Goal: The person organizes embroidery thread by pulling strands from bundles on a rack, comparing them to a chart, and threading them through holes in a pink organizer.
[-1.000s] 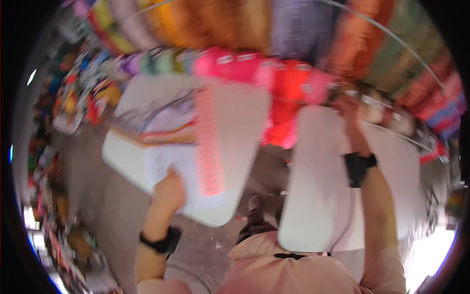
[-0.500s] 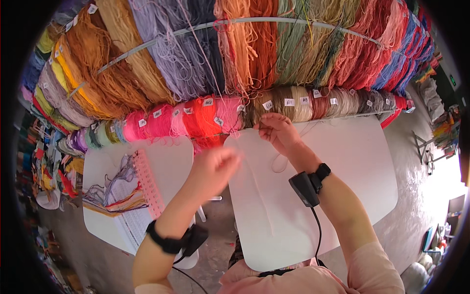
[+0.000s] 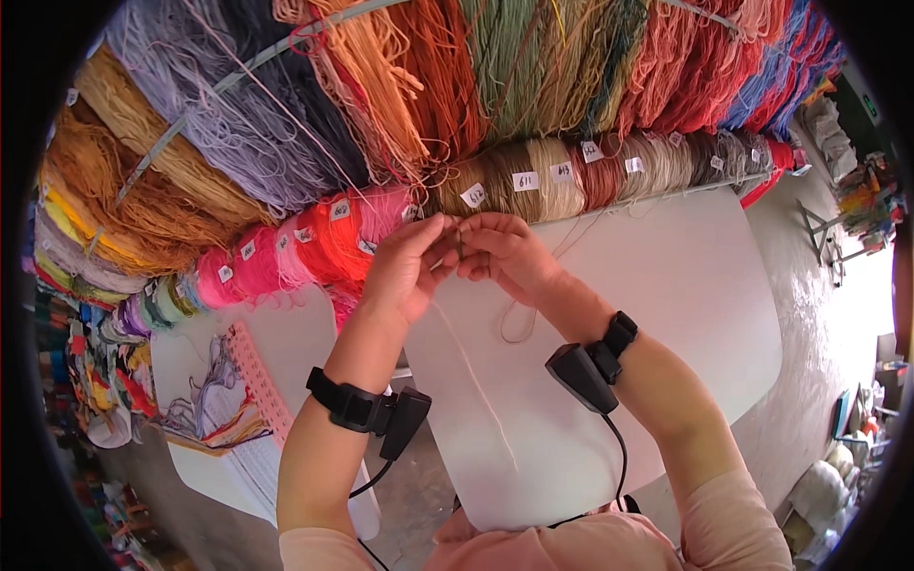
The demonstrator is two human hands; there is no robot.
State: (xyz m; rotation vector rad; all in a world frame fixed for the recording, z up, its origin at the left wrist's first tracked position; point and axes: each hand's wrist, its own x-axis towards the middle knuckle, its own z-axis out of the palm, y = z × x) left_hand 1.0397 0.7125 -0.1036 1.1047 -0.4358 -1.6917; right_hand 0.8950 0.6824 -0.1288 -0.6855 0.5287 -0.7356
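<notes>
My left hand (image 3: 407, 268) and my right hand (image 3: 509, 257) meet above the far edge of the white table on the right, fingertips nearly touching. Both are closed in a pinch on thin brown thread (image 3: 461, 244), most of it hidden by the fingers. A loose loop of thread (image 3: 515, 335) hangs beside my right hand over the tabletop. Below my left hand a pale strand (image 3: 473, 374) trails down the table. Just beyond the fingers lies a row of wound skeins, with an olive-brown one (image 3: 455, 187) nearest.
Long hanks of coloured thread (image 3: 519, 67) hang behind a curved metal rail (image 3: 249, 67). White tags mark the skeins. Two tables stand with a gap between them; the left table (image 3: 181, 333) carries a pink spiral-bound book (image 3: 257, 381) and a thread sample bundle (image 3: 214, 400). Cables run from both wrist devices.
My left hand has moved up and right to meet my right hand at the thread. My right hand has shifted slightly left. The view has turned a little toward the right.
</notes>
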